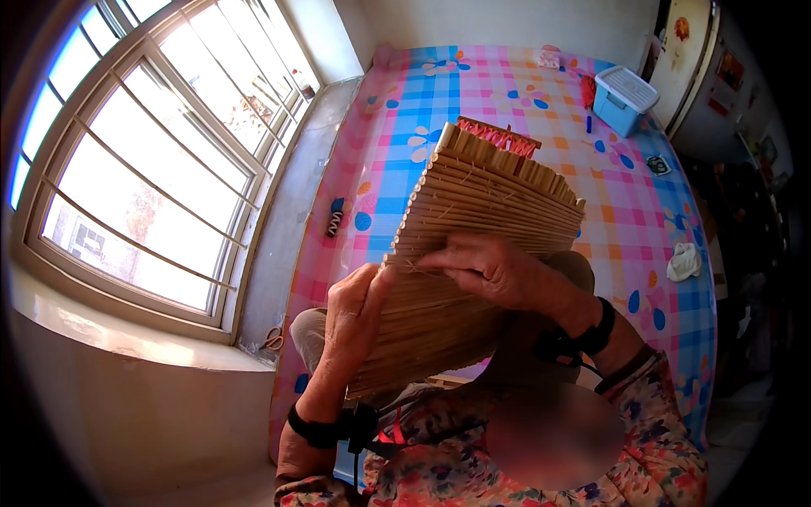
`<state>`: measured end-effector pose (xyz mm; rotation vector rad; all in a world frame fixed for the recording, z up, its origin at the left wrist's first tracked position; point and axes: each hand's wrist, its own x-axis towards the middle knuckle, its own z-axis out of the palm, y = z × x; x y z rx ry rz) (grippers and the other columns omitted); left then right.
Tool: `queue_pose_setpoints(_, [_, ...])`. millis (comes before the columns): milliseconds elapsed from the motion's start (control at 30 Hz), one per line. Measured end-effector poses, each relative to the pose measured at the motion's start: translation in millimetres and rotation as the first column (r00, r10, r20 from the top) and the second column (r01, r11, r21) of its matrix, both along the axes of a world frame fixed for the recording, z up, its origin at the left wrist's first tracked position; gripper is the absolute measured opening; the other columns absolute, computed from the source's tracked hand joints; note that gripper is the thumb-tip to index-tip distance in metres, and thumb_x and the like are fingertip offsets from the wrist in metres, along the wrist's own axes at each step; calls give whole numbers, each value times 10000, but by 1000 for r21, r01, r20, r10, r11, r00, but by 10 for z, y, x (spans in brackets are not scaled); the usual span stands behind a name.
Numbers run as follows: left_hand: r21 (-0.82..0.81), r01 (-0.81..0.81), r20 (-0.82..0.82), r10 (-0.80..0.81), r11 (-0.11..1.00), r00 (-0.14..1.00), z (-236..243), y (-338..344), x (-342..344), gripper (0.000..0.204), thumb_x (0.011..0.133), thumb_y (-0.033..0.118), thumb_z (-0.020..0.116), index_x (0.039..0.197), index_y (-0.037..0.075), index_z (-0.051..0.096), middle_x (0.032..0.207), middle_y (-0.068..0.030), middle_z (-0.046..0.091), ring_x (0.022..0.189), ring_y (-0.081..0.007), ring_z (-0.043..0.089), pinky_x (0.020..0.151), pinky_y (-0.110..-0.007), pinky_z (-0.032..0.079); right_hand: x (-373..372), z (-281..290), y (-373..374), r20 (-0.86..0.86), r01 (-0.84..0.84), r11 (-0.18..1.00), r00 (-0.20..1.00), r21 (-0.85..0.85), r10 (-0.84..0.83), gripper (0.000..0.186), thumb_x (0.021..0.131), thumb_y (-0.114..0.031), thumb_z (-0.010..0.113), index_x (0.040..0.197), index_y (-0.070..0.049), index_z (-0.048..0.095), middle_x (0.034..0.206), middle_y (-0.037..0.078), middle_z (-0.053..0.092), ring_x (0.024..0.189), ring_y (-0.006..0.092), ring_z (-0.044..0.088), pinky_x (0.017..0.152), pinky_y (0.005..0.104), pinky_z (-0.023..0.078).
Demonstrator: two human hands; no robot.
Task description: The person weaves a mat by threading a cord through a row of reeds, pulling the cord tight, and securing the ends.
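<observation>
Two hands (351, 308) (494, 270) on one stick mat (481, 198)

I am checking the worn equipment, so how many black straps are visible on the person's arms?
2: one black strap circles the left forearm, the other black strap circles the right forearm. I see no others.

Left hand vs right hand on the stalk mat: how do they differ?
Place: the left hand grips the left edge of the stalk mat; the right hand is over its face.
Direction: the left hand points up the picture; the right hand's fingers point left.
Shared: both are bare, with black straps on the arms behind them.
</observation>
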<state>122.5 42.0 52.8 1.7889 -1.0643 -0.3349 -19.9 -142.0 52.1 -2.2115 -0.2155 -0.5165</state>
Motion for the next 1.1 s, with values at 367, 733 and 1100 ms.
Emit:
queue_pose_setpoints(367, [7, -2, -29, 2, 1000, 1000, 43, 0, -24, 311, 984, 215, 546, 816, -46, 541, 641, -105, 429, 652, -115, 368, 586, -312, 385, 2, -8, 0, 6, 3, 1000, 1000, -18, -3, 326, 875, -57, 551, 1191, -83, 623, 880, 130, 533, 819, 309, 575, 735, 384, 470])
queue_pose_setpoints(733, [3, -42, 445, 36, 999, 895, -85, -78, -133, 184, 885, 182, 647, 802, 28, 588, 733, -131, 591, 674, -328, 588, 597, -384, 475, -182, 170, 118, -71, 111, 989, 990, -92, -118, 305, 844, -39, 568, 1144, -42, 622, 919, 160, 581, 850, 356, 606, 733, 428, 499])
queue_pose_setpoints(1100, [108, 102, 648, -148, 989, 747, -659, -243, -668, 252, 807, 219, 726, 816, 59, 532, 739, -80, 543, 652, -255, 572, 582, -382, 461, -888, -555, 350, -220, 452, 886, 880, 106, -422, 194, 879, -43, 629, 1071, -25, 654, 944, 163, 604, 850, 333, 630, 742, 382, 516])
